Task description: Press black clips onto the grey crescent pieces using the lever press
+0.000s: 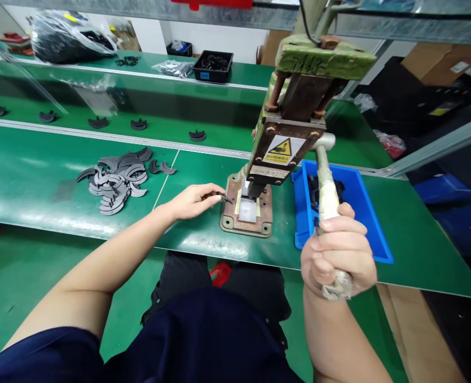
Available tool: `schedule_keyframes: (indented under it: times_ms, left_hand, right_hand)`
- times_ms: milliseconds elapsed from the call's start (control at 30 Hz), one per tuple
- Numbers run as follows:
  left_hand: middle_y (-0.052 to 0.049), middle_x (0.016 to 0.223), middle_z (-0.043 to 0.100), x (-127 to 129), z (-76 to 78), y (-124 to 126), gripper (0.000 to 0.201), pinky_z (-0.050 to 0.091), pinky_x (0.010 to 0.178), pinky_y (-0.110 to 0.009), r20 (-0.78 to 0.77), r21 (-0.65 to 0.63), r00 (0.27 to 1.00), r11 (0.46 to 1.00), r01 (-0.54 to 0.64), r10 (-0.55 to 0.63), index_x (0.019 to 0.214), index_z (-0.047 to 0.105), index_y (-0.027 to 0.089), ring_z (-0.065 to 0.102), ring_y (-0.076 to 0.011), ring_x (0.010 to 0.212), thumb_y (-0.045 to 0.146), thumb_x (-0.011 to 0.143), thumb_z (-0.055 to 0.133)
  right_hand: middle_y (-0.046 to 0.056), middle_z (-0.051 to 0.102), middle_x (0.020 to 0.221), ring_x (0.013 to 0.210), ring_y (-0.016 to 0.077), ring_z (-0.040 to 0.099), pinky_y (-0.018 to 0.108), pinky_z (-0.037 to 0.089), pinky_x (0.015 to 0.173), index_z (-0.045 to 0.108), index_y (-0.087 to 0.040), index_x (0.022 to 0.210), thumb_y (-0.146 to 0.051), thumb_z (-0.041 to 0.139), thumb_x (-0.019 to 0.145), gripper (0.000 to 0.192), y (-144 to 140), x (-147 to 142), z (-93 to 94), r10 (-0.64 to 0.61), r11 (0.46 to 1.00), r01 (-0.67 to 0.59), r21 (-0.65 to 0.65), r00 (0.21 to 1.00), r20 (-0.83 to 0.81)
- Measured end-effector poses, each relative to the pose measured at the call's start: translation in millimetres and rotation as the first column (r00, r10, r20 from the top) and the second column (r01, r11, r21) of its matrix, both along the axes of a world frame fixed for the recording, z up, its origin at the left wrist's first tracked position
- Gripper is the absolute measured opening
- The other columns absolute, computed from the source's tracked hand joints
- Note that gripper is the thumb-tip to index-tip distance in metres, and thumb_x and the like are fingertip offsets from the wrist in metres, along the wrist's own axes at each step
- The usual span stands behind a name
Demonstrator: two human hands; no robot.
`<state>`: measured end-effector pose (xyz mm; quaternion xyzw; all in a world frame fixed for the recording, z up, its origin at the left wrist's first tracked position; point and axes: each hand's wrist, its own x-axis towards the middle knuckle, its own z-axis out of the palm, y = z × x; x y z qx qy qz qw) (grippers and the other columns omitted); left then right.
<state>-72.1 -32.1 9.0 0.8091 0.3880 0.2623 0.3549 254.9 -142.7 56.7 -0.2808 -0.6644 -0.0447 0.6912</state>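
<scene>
The right hand (339, 250) is clenched round the press lever (328, 197); the left hand (193, 201) pinches a small dark part (224, 198) at the press base (246, 213) near the bench's front edge; judging by the pile of crescent pieces (115, 181) to the left, much work seemingly remains.

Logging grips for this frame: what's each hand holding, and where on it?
Right hand wraps the press lever at its taped lower end. Left hand pinches a small dark part by its near end, beside the press base.

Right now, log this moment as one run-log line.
left hand: pinching small dark part beside press base | right hand: closed on press lever | blue bin: right of press
</scene>
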Motion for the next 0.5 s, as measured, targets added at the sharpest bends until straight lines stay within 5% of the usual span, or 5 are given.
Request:
schedule_keyframes:
  times_ms: [200, 367, 500]
  left_hand:
    - [0.003, 0.074, 0.067, 46, -17.2, 12, 0.047, 0.051, 0.059, -0.023, 0.342, -0.384, 0.92, 0.922, -0.047, 0.19, 0.11, 0.063, 0.018, 0.063, -0.0107, 0.06, 0.05, 0.086, 0.088]
    - [0.0, 0.068, 0.07, 72, -17.2, 31, 0.042, 0.048, 0.051, -0.02, 0.277, -0.596, 0.906, 0.797, -0.1, 0.321, 0.092, 0.061, 0.015, 0.06, -0.0082, 0.051, 0.04, 0.083, 0.093]
    - [-0.003, 0.064, 0.071, 84, -9.6, 36, 0.035, 0.048, 0.049, -0.02, 0.202, -0.627, 0.931, 0.77, -0.115, 0.304, 0.085, 0.06, 0.015, 0.06, -0.0086, 0.048, 0.037, 0.09, 0.088]
  right_hand:
    - [-0.005, 0.065, 0.071, 0.093, 0.0161, 0.071, 0.06, 0.054, 0.115, 0.059, -0.025, 0.068, -0.038, 0.07, 0.095, 0.032, -3, -1, 2.4, 0.018, 1.0, -0.018, -0.015, 1.0, 0.021]
    - [-0.006, 0.065, 0.073, 0.095, 0.0145, 0.071, 0.057, 0.055, 0.115, 0.058, -0.025, 0.068, -0.041, 0.069, 0.096, 0.034, -1, -1, 3.8, 0.026, 1.0, -0.026, 0.006, 0.999, 0.028]
    - [-0.007, 0.065, 0.075, 0.098, 0.014, 0.072, 0.056, 0.054, 0.116, 0.058, -0.024, 0.069, -0.041, 0.069, 0.096, 0.034, -1, -1, 3.9, 0.038, 0.999, -0.038, 0.005, 0.998, 0.042]
